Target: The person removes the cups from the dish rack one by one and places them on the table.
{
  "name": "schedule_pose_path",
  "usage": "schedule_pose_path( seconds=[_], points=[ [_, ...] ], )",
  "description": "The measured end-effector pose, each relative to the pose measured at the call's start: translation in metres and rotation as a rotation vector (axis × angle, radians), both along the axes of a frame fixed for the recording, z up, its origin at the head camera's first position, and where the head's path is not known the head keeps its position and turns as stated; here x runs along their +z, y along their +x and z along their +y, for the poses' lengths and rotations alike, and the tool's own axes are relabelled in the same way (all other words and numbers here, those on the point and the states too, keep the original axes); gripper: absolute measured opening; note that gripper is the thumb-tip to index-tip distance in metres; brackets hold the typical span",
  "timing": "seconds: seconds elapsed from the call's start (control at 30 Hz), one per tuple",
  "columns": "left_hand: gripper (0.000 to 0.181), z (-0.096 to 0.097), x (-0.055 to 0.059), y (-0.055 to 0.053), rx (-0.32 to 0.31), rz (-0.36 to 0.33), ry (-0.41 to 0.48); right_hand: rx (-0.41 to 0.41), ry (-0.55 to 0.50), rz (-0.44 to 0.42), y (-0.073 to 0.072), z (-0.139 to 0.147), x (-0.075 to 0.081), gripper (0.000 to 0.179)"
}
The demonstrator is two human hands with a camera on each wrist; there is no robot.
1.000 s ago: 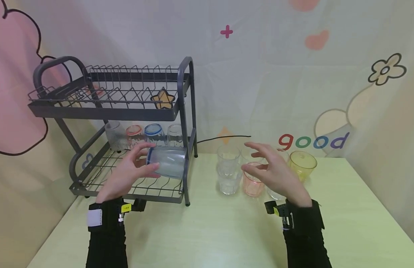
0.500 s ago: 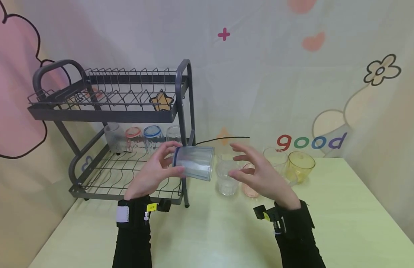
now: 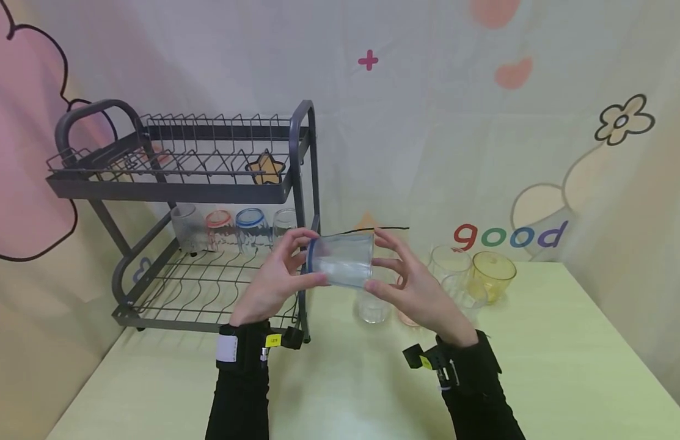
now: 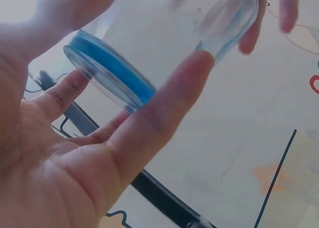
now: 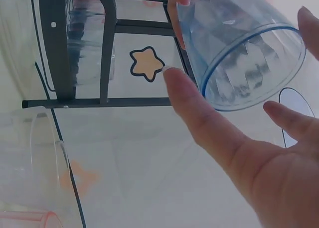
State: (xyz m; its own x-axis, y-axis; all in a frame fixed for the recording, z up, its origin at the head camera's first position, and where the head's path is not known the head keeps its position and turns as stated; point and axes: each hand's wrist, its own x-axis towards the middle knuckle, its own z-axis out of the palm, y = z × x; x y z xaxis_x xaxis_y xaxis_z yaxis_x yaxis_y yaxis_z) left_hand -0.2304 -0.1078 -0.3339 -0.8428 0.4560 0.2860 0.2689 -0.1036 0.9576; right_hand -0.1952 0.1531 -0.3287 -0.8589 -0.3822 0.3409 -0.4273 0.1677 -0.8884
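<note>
My left hand (image 3: pixel 274 275) grips a clear tumbler (image 3: pixel 342 261) by its blue-tinted base, thumb in front and fingers behind. The tumbler lies sideways in the air, its rim toward the right. My right hand (image 3: pixel 416 287) stands at that rim, thumb low and fingers high, spread to about the rim's width. In the right wrist view its thumb (image 5: pixel 199 111) runs alongside the blue-edged rim (image 5: pixel 259 68). Whether these fingertips touch the glass is hard to tell. The left wrist view shows the blue base ring (image 4: pixel 109 68) between left thumb and fingers.
A dark two-tier dish rack (image 3: pixel 169 190) stands at the left, with several upturned glasses (image 3: pixel 252 229) along its lower shelf's back. On the pale table (image 3: pixel 340 379), clear glasses (image 3: pixel 372 308), a mostly hidden pink one and a yellow cup (image 3: pixel 493 275) stand behind my right hand.
My left hand has carried the tumbler rightward, away from the rack's lower shelf, until its rim meets the spot where my right hand stands. The right hand has shifted slightly left.
</note>
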Motion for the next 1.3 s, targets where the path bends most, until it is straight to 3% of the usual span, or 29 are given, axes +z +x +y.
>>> schedule_pose_path(
  seconds=[0.2, 0.33, 0.73, 0.97, 1.17, 1.3],
  points=[
    [0.069, 0.007, -0.004, 0.001, -0.022, 0.004, -0.001, 0.044, -0.090, -0.009, -0.003, 0.002, -0.004, 0.078],
    [0.069, 0.009, -0.005, 0.000, -0.040, 0.020, 0.000, 0.029, -0.116, -0.005, -0.004, 0.004, -0.003, 0.073],
    [0.066, 0.007, -0.005, 0.001, -0.056, 0.023, -0.041, -0.054, -0.076, 0.037, -0.002, 0.016, 0.000, 0.072],
    [0.054, -0.007, 0.002, 0.001, 0.008, 0.114, -0.103, -0.205, -0.003, 0.061, 0.005, 0.048, 0.013, 0.071],
    [0.051, -0.023, 0.002, 0.000, 0.067, 0.101, -0.094, -0.354, 0.125, 0.062, 0.018, 0.081, 0.022, 0.074],
    [0.049, -0.035, 0.001, -0.004, 0.074, 0.075, -0.066, -0.446, 0.217, 0.056, 0.025, 0.102, 0.025, 0.077]
  ],
)
